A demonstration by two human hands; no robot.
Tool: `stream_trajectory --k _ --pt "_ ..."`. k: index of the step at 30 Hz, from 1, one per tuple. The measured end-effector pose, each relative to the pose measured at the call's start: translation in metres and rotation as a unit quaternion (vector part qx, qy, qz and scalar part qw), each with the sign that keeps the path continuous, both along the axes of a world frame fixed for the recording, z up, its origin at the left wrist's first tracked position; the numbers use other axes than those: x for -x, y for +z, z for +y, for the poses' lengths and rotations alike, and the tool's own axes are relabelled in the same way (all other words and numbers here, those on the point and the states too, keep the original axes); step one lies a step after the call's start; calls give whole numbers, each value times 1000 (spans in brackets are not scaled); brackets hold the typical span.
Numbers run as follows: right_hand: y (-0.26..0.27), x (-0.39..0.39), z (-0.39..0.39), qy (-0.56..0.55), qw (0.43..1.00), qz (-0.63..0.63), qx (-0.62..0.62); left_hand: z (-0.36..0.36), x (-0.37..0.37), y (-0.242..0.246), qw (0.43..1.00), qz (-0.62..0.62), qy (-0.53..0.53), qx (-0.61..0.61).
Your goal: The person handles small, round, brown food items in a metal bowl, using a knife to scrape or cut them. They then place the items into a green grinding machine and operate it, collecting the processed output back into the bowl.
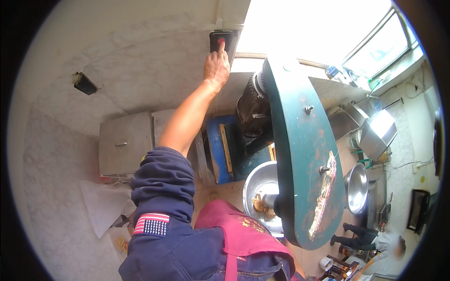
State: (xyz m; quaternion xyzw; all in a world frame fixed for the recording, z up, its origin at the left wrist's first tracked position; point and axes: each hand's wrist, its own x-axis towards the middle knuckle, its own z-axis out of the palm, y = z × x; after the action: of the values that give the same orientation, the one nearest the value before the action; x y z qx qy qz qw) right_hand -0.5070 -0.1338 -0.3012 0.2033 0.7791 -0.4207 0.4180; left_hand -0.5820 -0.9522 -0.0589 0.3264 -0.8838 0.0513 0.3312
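My left hand (217,68) reaches up the wall with its index finger extended onto the red button (221,40) of a black switch box (213,45). The other fingers are curled and hold nothing. To the right of this arm stands a machine with a long green metal belt cover (306,147) and a dark motor (251,110). Below it sits a metal bowl (250,189) with brown lumps (259,205) inside, under a pale cylindrical part (270,200). My right hand is out of view, behind the machine and my body; only a bit of forearm shows.
Bright windows (378,44) are above right. A metal cabinet (124,144) lines the wall at left, near a white sack (105,200). Another metal bowl (357,188) stands beyond the machine. A person (381,242) is at the far right, beside cluttered shelving.
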Motion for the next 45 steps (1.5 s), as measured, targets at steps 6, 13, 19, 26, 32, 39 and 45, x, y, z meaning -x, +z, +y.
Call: stream_trajectory --k 6,13,19,26,32,39,45 --pt "-2 4 6 21 1000 14 1 11 14 3 995 -75 10 -65" --pt "-13 7 21 79 997 17 -1 200 -89 -183 928 55 -251 -271" --pt "-41 -2 52 512 817 266 -17 421 -363 -389 785 -157 -48 -598" --pt "-127 -34 14 -9 978 -134 162 547 -639 -397 637 -372 91 -669" --pt "-120 -78 -69 54 939 -293 172 575 -712 -407 630 -124 287 -711" --pt "-106 -136 -149 67 934 -287 200 555 -726 -398 593 -21 240 -769" --pt "-48 -180 -214 116 962 -145 202 482 -800 -410 626 -37 217 -748"
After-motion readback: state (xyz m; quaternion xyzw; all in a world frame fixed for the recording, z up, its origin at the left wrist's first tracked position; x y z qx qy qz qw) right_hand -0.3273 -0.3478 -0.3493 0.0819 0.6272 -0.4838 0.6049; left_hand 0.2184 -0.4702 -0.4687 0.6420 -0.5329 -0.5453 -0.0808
